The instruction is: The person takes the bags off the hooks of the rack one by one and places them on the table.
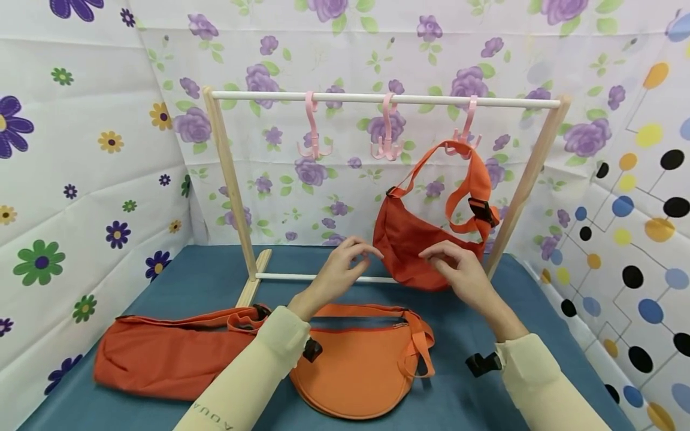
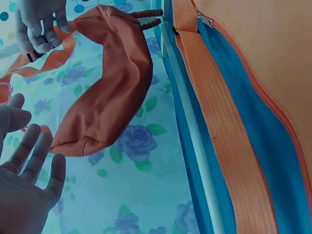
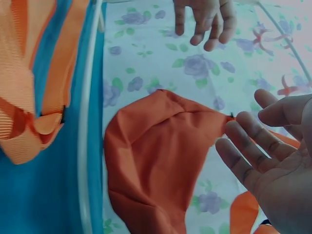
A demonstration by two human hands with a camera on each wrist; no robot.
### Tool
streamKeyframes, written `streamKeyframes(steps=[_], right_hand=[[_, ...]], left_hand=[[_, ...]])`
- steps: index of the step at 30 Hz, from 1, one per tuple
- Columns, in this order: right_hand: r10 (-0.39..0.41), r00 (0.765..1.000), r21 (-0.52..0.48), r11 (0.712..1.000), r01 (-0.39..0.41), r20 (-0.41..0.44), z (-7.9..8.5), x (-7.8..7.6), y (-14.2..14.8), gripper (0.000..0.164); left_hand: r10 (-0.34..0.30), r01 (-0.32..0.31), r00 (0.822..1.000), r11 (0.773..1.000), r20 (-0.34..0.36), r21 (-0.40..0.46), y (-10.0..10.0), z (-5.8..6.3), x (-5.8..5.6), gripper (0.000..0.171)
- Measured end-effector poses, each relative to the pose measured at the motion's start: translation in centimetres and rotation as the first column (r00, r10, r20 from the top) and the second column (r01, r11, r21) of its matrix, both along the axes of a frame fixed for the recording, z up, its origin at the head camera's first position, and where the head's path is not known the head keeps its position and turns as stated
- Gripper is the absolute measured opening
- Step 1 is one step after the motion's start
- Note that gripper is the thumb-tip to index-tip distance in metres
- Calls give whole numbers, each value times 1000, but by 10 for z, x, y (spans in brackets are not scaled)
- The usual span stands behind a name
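Observation:
A red-orange shoulder bag (image 1: 405,242) hangs by its orange strap (image 1: 477,173) from the right pink hook (image 1: 468,129). My left hand (image 1: 343,267) is at the bag's left side, fingers loosely bent and holding nothing. On the other side, my right hand (image 1: 462,276) is in front of the bag's lower right part, its grip empty too. Spread fingers of the left hand (image 2: 27,190) show near one end of the bag (image 2: 122,73) in the left wrist view. The right wrist view has the right hand (image 3: 278,161) beside the bag (image 3: 151,156), fingers extended.
A wooden rack with a white top rail (image 1: 345,97) carries two more pink hooks, left (image 1: 312,129) and middle (image 1: 386,129). On the blue cloth lie a red-orange bag (image 1: 167,359) and a half-round orange bag (image 1: 356,371). A lower white rail (image 1: 286,276) joins the rack's legs.

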State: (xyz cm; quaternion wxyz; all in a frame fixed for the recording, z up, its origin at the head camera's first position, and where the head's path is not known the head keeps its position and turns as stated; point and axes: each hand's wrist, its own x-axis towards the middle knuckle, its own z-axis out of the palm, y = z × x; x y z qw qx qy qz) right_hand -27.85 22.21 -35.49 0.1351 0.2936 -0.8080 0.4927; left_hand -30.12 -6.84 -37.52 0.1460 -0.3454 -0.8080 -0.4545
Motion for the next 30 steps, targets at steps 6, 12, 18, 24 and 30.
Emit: streamKeyframes(steps=[6,12,18,24,30], right_hand=[[-16,1000,-23,1000,16,-10,10,1,6,19],[-10,1000,-21,1000,10,-1,18,3,11,20],[-11,999,-41,999,9,-36,29,4,18,19],[-20,997,-46,999,17,-73,40,4,22,19],[-12,995,-72,997,5,-99,50,2,25,19]], left_hand=[[-16,16,1000,999,2,37,8,5,0,23],[11,-9,999,998,-34,70,11,5,1,25],[34,-21,994,992,-107,125,15,4,3,22],[45,-21,990,985,-136,171,21,10,4,28],[29,-5,992,982,-126,188,28,17,3,29]])
